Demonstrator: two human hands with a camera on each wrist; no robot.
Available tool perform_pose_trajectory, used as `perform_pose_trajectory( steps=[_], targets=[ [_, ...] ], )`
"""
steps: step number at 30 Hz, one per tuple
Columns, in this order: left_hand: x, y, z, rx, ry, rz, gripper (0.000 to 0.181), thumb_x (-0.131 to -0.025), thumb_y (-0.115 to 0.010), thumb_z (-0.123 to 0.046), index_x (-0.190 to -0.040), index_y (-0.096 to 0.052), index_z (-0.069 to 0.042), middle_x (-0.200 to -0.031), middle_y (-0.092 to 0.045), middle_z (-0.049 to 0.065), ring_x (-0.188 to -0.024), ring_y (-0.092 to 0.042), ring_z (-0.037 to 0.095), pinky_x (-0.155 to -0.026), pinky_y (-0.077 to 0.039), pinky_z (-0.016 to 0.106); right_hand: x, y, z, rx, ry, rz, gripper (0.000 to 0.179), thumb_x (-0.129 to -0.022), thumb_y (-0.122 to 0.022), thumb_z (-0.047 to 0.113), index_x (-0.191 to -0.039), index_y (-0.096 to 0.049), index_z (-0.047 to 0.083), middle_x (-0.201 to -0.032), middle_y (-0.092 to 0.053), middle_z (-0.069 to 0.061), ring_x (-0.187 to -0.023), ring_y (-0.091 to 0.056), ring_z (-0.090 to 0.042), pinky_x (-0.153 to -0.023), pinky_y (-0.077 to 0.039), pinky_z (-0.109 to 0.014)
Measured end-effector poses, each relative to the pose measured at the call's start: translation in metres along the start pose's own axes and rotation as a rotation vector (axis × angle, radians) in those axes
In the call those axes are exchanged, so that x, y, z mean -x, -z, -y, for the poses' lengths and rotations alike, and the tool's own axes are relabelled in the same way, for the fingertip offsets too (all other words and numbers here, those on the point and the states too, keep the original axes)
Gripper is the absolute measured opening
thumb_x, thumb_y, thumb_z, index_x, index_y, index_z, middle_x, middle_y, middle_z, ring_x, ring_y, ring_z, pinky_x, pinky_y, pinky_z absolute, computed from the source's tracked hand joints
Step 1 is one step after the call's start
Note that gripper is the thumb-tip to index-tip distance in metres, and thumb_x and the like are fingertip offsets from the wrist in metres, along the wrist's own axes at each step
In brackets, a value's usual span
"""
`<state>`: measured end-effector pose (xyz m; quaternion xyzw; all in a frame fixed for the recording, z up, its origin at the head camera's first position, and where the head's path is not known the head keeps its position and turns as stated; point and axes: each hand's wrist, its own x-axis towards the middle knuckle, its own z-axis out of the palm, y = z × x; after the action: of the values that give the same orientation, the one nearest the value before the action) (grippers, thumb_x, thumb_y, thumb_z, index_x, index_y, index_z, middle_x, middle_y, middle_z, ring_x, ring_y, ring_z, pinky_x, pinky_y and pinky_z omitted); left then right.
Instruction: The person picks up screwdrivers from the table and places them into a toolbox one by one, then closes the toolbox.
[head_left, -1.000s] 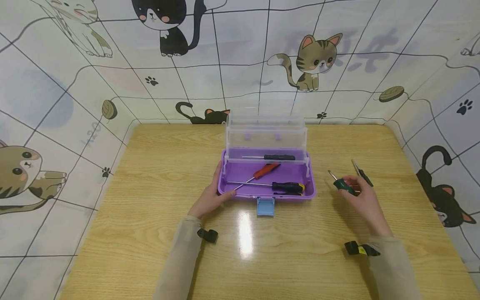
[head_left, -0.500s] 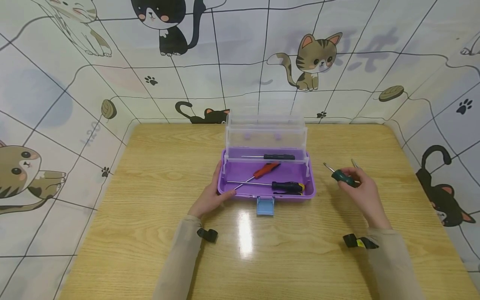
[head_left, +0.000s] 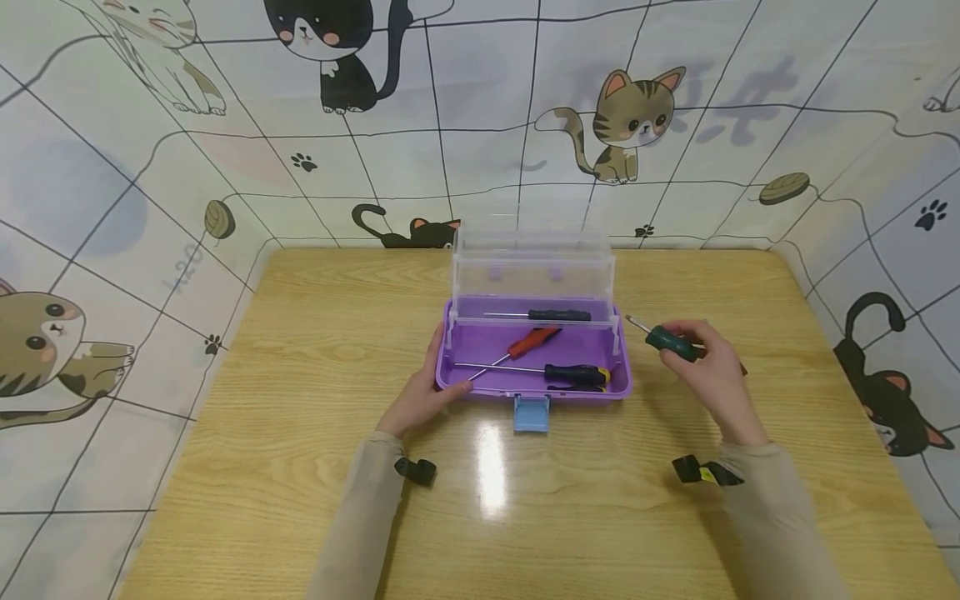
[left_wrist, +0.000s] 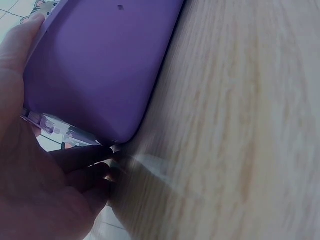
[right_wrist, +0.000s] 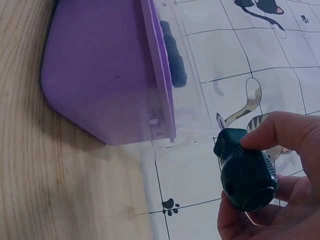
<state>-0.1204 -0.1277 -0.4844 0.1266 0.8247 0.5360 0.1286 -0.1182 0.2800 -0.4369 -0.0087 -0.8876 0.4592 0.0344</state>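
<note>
A purple toolbox (head_left: pixel 495 340) stands on the table with its clear lid (head_left: pixel 532 271) raised. My left hand (head_left: pixel 417 398) holds the box's left end, thumb on the front rim and fingers along the side; the left wrist view shows this hand (left_wrist: pixel 40 165) against the purple wall. Near the box's right end, my right hand (head_left: pixel 712 371) pinches a stubby green-handled screwdriver (head_left: pixel 672 343) above the table, its short shaft toward the box. In the right wrist view thumb and fingers grip the green handle (right_wrist: pixel 247 172). Behind this hand another tool is almost wholly hidden.
Inside the box lie a black screwdriver (head_left: pixel 558 316) at the back, a red-handled screwdriver (head_left: pixel 534 342) lying aslant, and a black-and-yellow screwdriver (head_left: pixel 576 375) along the front. A blue latch (head_left: pixel 531 413) hangs open at the front. Cat-print cloth (head_left: pixel 480 158) surrounds the wooden table (head_left: pixel 315 333).
My right hand has lifted the green screwdriver and moved left with it, toward the box. The hand now covers most of the other tool on the table. My left hand has stayed in place.
</note>
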Motion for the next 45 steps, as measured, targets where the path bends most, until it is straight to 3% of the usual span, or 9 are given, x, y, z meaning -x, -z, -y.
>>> perform_pose_trajectory(
  steps=[3, 8, 13, 18, 25, 27, 33, 45],
  targets=[
    [0.004, 0.003, -0.015, -0.002, 0.014, 0.018, 0.1, -0.09, -0.069, -0.017, -0.156, 0.006, -0.014, -0.156, -0.014, 0.023, -0.135, -0.029, 0.045, -0.111, -0.021, 0.052, -0.003, -0.003, 0.003, -0.008, 0.024, -0.005, 0.036, -0.091, -0.066, 0.013, -0.125, -0.059, 0.002, -0.115, -0.055, -0.013, -0.098, -0.049, -0.017, -0.068, -0.045, -0.021],
    [0.005, 0.003, -0.017, -0.006, 0.016, 0.018, 0.099, -0.091, -0.069, -0.018, -0.155, 0.006, -0.012, -0.155, -0.015, 0.024, -0.134, -0.03, 0.045, -0.111, -0.022, 0.052, -0.006, -0.01, 0.01, -0.022, 0.056, -0.008, 0.035, -0.089, -0.066, 0.009, -0.123, -0.06, 0.001, -0.115, -0.057, -0.014, -0.102, -0.046, -0.016, -0.075, -0.04, -0.024],
    [0.005, 0.003, -0.018, -0.003, 0.022, 0.02, 0.099, -0.091, -0.069, -0.017, -0.155, 0.006, -0.012, -0.155, -0.015, 0.025, -0.134, -0.03, 0.045, -0.111, -0.022, 0.052, -0.01, -0.015, 0.017, -0.037, 0.057, 0.025, 0.036, -0.09, -0.066, 0.01, -0.125, -0.06, 0.002, -0.116, -0.058, -0.015, -0.102, -0.047, -0.018, -0.071, -0.042, -0.023],
    [0.003, 0.002, -0.009, 0.02, -0.004, 0.018, 0.1, -0.09, -0.069, -0.017, -0.155, 0.007, -0.013, -0.155, -0.014, 0.026, -0.134, -0.03, 0.047, -0.111, -0.022, 0.054, -0.011, -0.019, 0.024, -0.043, 0.066, 0.048, 0.035, -0.09, -0.066, 0.01, -0.124, -0.061, 0.004, -0.118, -0.057, -0.014, -0.099, -0.047, -0.018, -0.066, -0.043, -0.021],
    [-0.007, -0.004, 0.026, 0.029, -0.017, -0.003, 0.103, -0.09, -0.071, -0.023, -0.155, 0.009, -0.029, -0.16, -0.009, 0.012, -0.138, -0.026, 0.037, -0.113, -0.019, 0.048, -0.016, -0.026, 0.033, -0.068, 0.102, 0.055, 0.034, -0.088, -0.066, 0.006, -0.121, -0.063, 0.002, -0.116, -0.059, -0.014, -0.1, -0.049, -0.019, -0.067, -0.044, -0.019],
    [-0.008, -0.005, 0.03, 0.033, -0.026, -0.006, 0.104, -0.089, -0.072, -0.026, -0.155, 0.008, -0.028, -0.16, -0.009, 0.012, -0.139, -0.027, 0.037, -0.113, -0.02, 0.048, -0.018, -0.027, 0.035, -0.075, 0.099, 0.062, 0.033, -0.088, -0.066, 0.006, -0.121, -0.063, 0.002, -0.117, -0.059, -0.015, -0.1, -0.049, -0.02, -0.066, -0.045, -0.018],
    [-0.009, -0.005, 0.032, 0.042, -0.048, -0.012, 0.105, -0.088, -0.072, -0.033, -0.156, 0.007, -0.027, -0.159, -0.013, 0.013, -0.137, -0.03, 0.039, -0.112, -0.021, 0.05, -0.027, -0.03, 0.037, -0.077, 0.1, 0.08, 0.032, -0.089, -0.065, 0.006, -0.121, -0.062, 0.002, -0.119, -0.059, -0.016, -0.101, -0.051, -0.024, -0.067, -0.046, -0.017],
    [-0.008, -0.005, 0.029, 0.036, -0.031, -0.011, 0.105, -0.088, -0.072, -0.025, -0.155, 0.008, -0.031, -0.16, -0.01, 0.011, -0.138, -0.028, 0.036, -0.113, -0.02, 0.048, -0.051, -0.033, 0.041, -0.092, 0.156, 0.095, 0.032, -0.089, -0.062, 0.005, -0.121, -0.062, 0.003, -0.124, -0.057, -0.015, -0.103, -0.053, -0.029, -0.062, -0.047, -0.021]
  ],
)
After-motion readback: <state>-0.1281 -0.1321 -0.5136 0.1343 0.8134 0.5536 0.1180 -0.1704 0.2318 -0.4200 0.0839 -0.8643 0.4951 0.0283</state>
